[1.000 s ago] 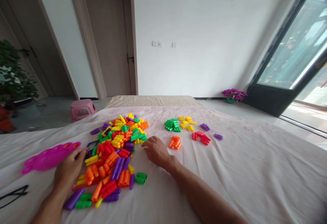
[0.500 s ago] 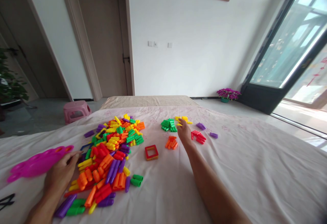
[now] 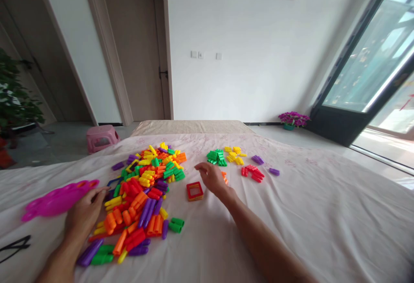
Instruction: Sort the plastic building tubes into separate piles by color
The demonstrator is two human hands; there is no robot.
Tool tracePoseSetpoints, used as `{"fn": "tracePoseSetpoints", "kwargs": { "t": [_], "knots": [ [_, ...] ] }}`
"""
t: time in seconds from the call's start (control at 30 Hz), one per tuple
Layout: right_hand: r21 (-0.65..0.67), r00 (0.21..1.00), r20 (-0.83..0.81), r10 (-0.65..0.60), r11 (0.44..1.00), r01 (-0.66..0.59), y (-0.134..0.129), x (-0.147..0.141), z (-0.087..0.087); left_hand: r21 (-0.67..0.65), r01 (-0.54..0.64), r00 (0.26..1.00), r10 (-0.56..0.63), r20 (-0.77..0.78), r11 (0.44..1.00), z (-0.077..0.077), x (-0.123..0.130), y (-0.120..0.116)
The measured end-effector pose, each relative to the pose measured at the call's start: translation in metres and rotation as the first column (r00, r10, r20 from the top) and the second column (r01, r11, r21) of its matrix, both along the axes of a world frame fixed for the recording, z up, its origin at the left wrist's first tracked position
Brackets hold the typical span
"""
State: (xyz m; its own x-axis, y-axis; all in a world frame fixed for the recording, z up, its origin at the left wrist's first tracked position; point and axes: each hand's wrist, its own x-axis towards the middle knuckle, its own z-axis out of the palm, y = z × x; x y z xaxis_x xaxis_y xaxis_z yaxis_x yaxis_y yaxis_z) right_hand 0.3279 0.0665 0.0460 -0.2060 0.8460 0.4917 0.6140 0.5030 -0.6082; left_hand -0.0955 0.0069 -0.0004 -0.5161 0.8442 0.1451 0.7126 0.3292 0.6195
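Observation:
A mixed pile of plastic building pieces in red, orange, yellow, green and purple lies left of centre on the cloth. At its left edge is my left hand, thumb and forefinger drawn together near a dark blue piece; whatever is between the tips is hidden. My right hand hovers between the pile and the sorted groups, fingers stretched leftward and apart, empty. It partly covers the orange group. Beyond it lie green pieces and yellow pieces. Red pieces and purple pieces lie farther right.
A red square frame rests between the pile and my right forearm. On the left are a magenta plastic tray and black-framed glasses. A pink stool stands on the floor beyond the cloth-covered surface.
My right hand has come back from the yellow group toward the left and nearer to me, leaving the yellow pieces in view. My left hand stays by the pile. The view has shifted slightly.

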Motion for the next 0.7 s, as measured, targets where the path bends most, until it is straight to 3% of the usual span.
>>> {"fn": "tracePoseSetpoints", "kwargs": {
  "t": [0.07, 0.17, 0.3, 0.43, 0.6, 0.7],
  "knots": [
    [0.017, 0.975, 0.109, 0.192, 0.981, -0.195, -0.019, -0.022, 0.005, 0.016, 0.004, 1.000, -0.005, 0.013, 1.000, 0.001, 0.001, -0.001],
    [0.007, 0.871, 0.228, 0.434, 0.894, -0.447, -0.045, -0.045, 0.008, 0.009, 0.012, 1.000, -0.012, 0.027, 1.000, 0.003, 0.003, -0.002],
    [-0.026, 0.772, 0.258, 0.581, 0.803, -0.596, -0.067, -0.062, 0.002, -0.001, 0.006, 1.000, -0.006, 0.017, 1.000, 0.003, 0.005, -0.003],
    [-0.079, 0.766, 0.271, 0.582, 0.807, -0.585, -0.074, -0.073, -0.006, 0.007, -0.010, 1.000, 0.010, 0.004, 1.000, 0.001, 0.004, -0.002],
    [-0.121, 0.816, 0.398, 0.420, 0.905, -0.408, -0.077, -0.084, -0.006, 0.023, -0.004, 1.000, 0.004, 0.010, 1.000, 0.003, 0.006, -0.002],
    [-0.105, 0.829, 0.434, 0.353, 0.934, -0.343, -0.078, -0.089, -0.010, 0.040, -0.004, 1.000, 0.003, 0.011, 0.999, 0.005, 0.008, -0.004]
  ]
}}
